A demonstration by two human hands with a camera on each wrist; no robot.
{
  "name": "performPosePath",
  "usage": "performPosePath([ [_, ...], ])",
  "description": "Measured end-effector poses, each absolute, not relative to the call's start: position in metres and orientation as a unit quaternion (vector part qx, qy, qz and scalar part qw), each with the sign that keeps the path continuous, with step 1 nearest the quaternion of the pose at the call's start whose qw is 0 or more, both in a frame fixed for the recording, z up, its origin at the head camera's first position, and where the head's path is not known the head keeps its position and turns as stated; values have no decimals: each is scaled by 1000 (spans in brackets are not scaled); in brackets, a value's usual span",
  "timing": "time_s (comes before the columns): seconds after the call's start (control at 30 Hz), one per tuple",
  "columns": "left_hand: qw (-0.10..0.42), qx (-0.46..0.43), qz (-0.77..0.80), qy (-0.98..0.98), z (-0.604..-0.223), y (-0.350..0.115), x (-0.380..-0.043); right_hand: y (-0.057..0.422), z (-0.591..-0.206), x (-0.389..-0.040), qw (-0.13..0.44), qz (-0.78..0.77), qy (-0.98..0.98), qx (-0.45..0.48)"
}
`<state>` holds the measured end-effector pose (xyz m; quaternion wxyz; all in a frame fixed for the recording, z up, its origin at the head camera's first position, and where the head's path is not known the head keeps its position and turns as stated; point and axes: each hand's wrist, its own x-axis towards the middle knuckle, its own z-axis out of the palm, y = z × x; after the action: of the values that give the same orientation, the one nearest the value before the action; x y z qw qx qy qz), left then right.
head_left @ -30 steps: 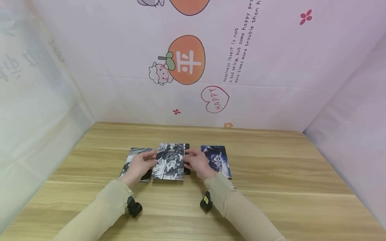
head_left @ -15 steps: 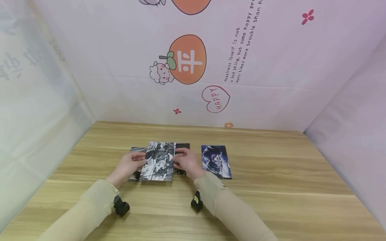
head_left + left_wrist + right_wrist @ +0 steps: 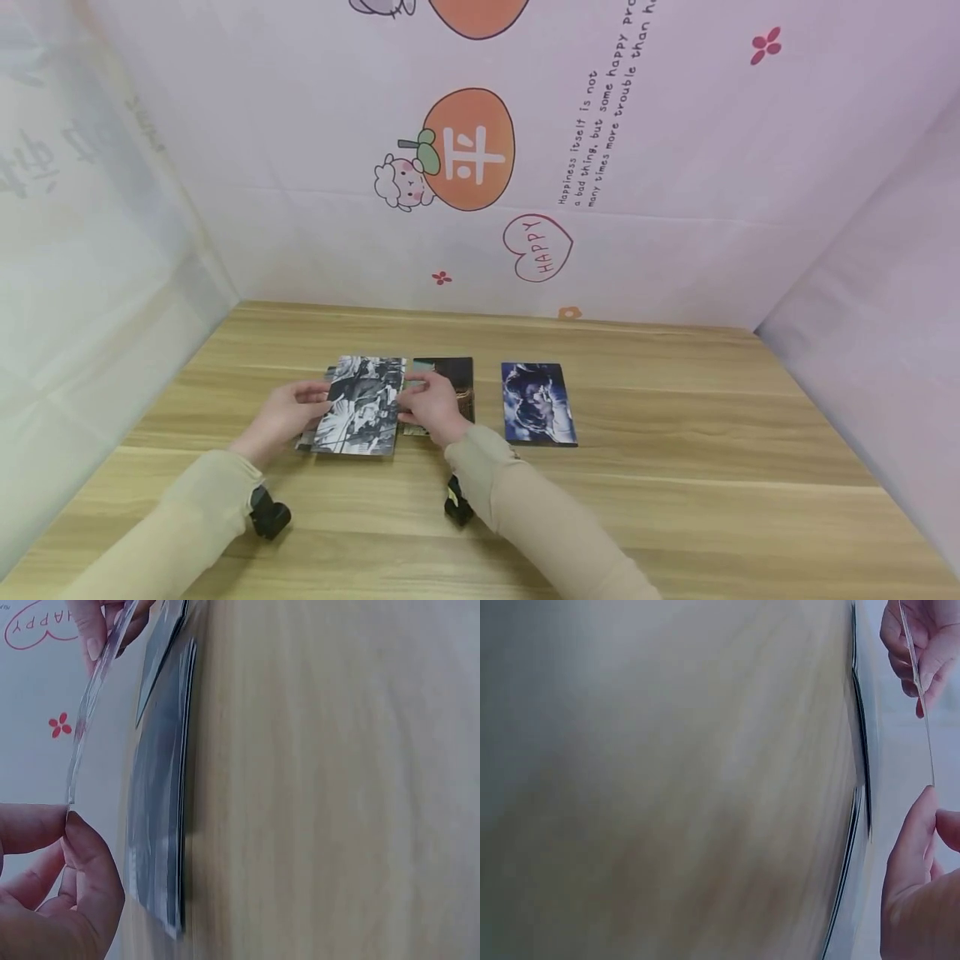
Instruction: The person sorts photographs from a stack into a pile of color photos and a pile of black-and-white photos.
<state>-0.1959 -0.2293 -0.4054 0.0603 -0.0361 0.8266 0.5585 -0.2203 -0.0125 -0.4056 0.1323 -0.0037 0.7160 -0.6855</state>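
A black-and-white picture card (image 3: 362,406) is held between both hands in the head view. My left hand (image 3: 287,414) pinches its left edge between thumb and fingers, while my right hand (image 3: 433,406) pinches the right edge. Seen from the left wrist, the card (image 3: 84,724) is edge-on and raised above a thin pile of cards (image 3: 161,795) on the table. That pile is mostly hidden under the held card in the head view. To the right of the held card lies a dark picture card (image 3: 454,373), partly covered by my right hand.
A blue-and-white picture card (image 3: 538,404) lies farther right on the wood-grain table (image 3: 675,500). A printed white cloth (image 3: 660,242) rises behind the table, and plain-looking white cloth walls (image 3: 877,333) stand at both sides. Black wrist cameras (image 3: 270,514) sit under both sleeves.
Both hands have carried the black-and-white card leftward, from the middle to over the left pile. More of the dark card in the middle now shows. The blue-and-white card has stayed put.
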Motion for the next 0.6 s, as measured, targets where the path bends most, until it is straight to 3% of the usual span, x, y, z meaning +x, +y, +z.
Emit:
performPosePath([
  [0.6, 47, -54, 492, 867, -403, -244, -197, -30, -401, -215, 141, -654, 742, -39],
])
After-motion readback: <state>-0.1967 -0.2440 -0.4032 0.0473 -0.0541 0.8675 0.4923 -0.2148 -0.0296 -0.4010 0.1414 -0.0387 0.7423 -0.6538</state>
